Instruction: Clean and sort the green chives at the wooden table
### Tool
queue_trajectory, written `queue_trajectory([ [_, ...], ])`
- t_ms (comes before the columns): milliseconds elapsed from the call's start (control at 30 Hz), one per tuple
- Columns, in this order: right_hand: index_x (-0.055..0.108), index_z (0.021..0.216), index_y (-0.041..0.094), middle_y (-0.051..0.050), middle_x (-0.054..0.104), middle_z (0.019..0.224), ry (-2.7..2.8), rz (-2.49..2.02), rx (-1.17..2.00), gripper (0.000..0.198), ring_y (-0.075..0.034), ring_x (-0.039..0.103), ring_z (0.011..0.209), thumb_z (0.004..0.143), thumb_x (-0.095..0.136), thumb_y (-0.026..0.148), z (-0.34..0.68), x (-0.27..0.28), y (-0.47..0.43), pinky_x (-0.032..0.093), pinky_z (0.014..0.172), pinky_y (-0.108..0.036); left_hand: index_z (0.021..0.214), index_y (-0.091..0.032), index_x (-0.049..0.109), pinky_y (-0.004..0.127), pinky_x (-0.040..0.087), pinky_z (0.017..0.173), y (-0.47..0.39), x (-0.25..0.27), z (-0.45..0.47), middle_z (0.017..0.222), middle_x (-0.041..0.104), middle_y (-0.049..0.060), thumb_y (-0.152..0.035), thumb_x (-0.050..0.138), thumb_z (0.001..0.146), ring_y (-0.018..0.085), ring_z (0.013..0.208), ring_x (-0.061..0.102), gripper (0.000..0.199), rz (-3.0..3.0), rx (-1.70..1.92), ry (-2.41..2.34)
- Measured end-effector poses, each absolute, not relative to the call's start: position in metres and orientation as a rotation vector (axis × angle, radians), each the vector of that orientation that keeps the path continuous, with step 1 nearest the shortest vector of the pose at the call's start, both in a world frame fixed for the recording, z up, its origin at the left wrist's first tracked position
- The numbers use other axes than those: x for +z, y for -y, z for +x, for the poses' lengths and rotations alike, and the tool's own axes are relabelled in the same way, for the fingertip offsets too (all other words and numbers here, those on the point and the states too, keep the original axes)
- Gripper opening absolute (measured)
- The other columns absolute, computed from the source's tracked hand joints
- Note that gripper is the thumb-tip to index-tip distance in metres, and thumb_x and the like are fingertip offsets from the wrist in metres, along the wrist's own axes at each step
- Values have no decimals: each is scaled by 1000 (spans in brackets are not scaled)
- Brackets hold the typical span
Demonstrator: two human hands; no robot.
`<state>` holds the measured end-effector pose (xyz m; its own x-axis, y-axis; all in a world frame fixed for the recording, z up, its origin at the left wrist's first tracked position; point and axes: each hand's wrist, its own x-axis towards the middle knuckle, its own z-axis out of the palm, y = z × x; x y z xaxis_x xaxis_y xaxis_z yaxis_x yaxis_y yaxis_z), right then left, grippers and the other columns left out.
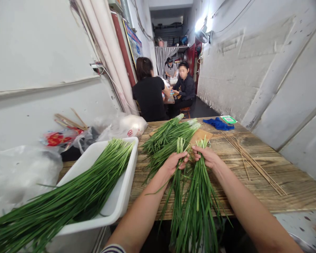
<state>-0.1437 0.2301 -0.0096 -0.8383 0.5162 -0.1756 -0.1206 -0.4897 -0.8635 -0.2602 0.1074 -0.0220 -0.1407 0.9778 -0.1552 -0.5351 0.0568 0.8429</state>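
My left hand [177,162] is closed around a smaller bunch of garlic chives [177,189], pale stem ends up and green leaves hanging down. Close beside it, my right hand [204,157] grips a thicker bunch of garlic chives [200,200]; its leaves drape over the table's front edge. Just beyond both hands lie tied bundles of chives [171,135], their stem ends wrapped in something clear. On the left, a white plastic tub [133,165] holds a large heap of loose chives [86,186], with leaves trailing over its near rim.
Thin wooden sticks [252,161] lie on the wooden table [274,175] at right. Behind them are a blue cloth [218,123] and a green QR-code card [228,119]. Plastic bags [23,175] crowd the left side. Several people [150,91] sit or stand farther back.
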Motion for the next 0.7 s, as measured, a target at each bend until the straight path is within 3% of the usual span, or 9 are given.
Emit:
queue_trajectory([
  [400,51,55,15,6,44,44,1316,-619,2351,30,-4,36,37,63,79,24,-142,-8,-230,38,37,-19,78,-9,60,16,16,35,-108,-26,-260,54,49,-5,-37,76,65,0,35,28,35,633,1464,-983],
  [700,47,52,17,8,40,37,1444,-621,2174,28,-4,35,32,60,74,21,-144,-7,-227,36,34,-19,75,-9,56,14,16,33,-105,-20,-261,52,45,-6,-29,69,72,0,34,28,24,590,1467,-881],
])
